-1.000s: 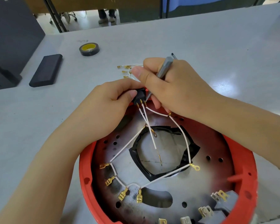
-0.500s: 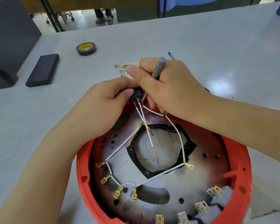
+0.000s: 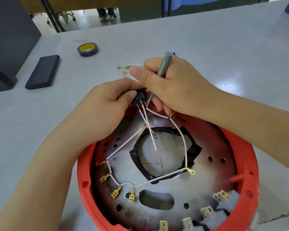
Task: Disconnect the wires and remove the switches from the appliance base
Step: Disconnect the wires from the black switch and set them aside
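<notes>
A round red appliance base (image 3: 250, 164) lies open-side up on the table, its metal plate crossed by white wires (image 3: 182, 140) ending in brass terminals. My left hand (image 3: 107, 110) pinches a small black switch (image 3: 140, 97) at the base's far rim; three wires run from its brass pins. My right hand (image 3: 170, 87) grips a grey screwdriver (image 3: 163, 65) like a pen, tip at the switch's rightmost pin. Grey switches (image 3: 223, 205) with terminals sit inside the near right rim.
Loose white wires with brass terminals (image 3: 127, 67) lie on the table behind my hands. A roll of black tape (image 3: 88, 50) and a flat black block (image 3: 43, 71) sit at the far left, beside a dark box (image 3: 8, 39).
The screwdriver handle has swung more upright and its tip sits closer against the switch pins. Both hands keep their hold; the view has shifted slightly.
</notes>
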Motion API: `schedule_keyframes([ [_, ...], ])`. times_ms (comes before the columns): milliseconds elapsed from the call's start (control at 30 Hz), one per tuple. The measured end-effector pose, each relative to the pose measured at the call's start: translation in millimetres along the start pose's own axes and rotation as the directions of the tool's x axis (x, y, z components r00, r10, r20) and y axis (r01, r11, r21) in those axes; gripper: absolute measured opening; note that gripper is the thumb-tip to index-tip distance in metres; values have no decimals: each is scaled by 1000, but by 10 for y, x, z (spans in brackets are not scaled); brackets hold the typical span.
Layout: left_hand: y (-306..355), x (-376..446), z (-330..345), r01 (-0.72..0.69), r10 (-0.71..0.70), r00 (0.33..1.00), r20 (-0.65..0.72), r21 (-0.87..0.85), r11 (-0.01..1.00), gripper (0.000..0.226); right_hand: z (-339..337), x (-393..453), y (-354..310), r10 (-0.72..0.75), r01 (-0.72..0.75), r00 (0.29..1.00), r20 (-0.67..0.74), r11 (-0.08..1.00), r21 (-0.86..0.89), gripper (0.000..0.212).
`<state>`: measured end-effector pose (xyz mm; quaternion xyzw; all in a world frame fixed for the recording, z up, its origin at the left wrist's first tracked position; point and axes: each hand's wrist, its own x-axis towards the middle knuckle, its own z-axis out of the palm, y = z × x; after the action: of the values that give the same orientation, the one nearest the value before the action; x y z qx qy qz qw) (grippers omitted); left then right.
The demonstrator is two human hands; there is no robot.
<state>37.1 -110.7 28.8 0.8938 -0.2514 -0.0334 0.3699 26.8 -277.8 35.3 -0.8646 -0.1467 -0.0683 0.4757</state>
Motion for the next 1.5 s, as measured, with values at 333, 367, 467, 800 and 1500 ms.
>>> schedule_keyframes([
  [333,21,-10,-9,26,-26,1000,-4,8,1000,33,51,-61,1,-159,147,986,-57,975,-164,43],
  [367,21,-13,-9,34,-34,999,-6,9,999,30,53,-68,-3,-184,172,982,-47,966,-196,43],
  [467,23,-20,1,59,-59,998,-5,10,998,24,53,-94,-20,-286,271,958,-2,911,-311,43],
  [800,20,-5,-11,34,-34,999,0,-24,999,32,52,49,3,-109,111,994,20,986,-124,44],
  [1500,10,3,-17,-20,20,1000,4,-6,1000,36,59,46,13,-191,185,981,-9,961,-205,43],
])
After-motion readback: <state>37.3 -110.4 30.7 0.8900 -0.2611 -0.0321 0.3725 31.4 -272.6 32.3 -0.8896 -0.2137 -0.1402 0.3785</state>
